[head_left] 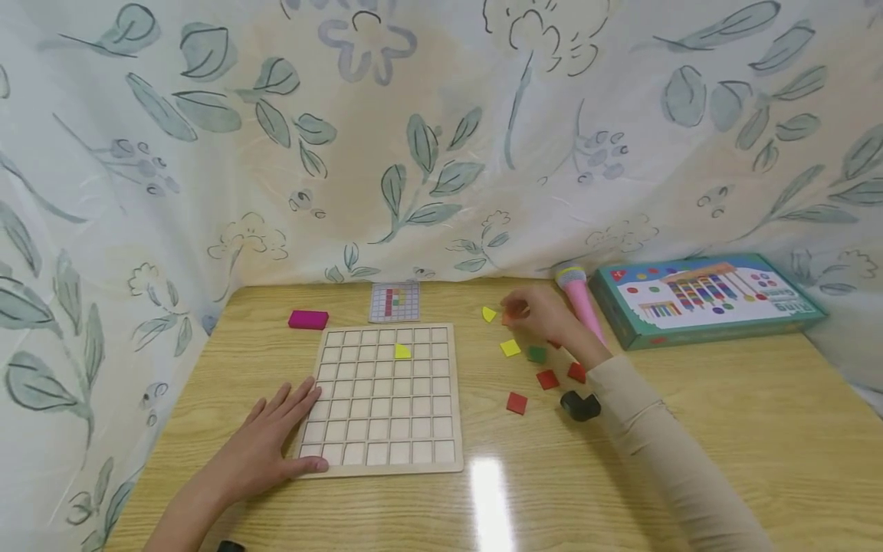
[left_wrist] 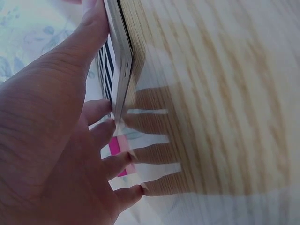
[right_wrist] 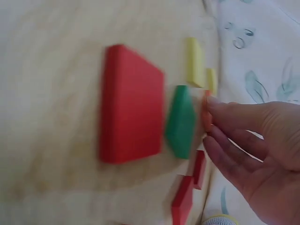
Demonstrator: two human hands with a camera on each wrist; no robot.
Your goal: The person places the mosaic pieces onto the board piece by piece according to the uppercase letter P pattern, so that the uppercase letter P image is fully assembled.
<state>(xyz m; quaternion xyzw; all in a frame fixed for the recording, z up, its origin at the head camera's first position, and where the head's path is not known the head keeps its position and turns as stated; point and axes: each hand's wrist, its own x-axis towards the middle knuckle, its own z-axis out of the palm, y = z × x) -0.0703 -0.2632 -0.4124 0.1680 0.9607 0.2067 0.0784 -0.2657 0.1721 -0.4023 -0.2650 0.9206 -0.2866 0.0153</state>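
My left hand (head_left: 265, 441) lies spread at the left edge of a wooden grid board (head_left: 457, 399), with the thumb over its near corner. A yellow quarter-round tile (head_left: 402, 352) sits in one upper cell of the board. To the board's right, my right hand (head_left: 541, 313) pinches an orange tile (right_wrist: 205, 112) between thumb and fingers. Around it on the table lie a yellow rounded tile (head_left: 488, 314), a yellow square tile (head_left: 510, 348), a green tile (head_left: 536, 354) and several red tiles (head_left: 516, 403). One red tile is partly hidden by the right hand.
Behind the board lies a card with a coloured grid pattern (head_left: 395, 303), with a magenta block (head_left: 308, 320) to its left. A pink toy microphone (head_left: 585, 307) and a green toy box (head_left: 710, 299) are at back right. A patterned curtain (head_left: 428, 153) hangs behind the table.
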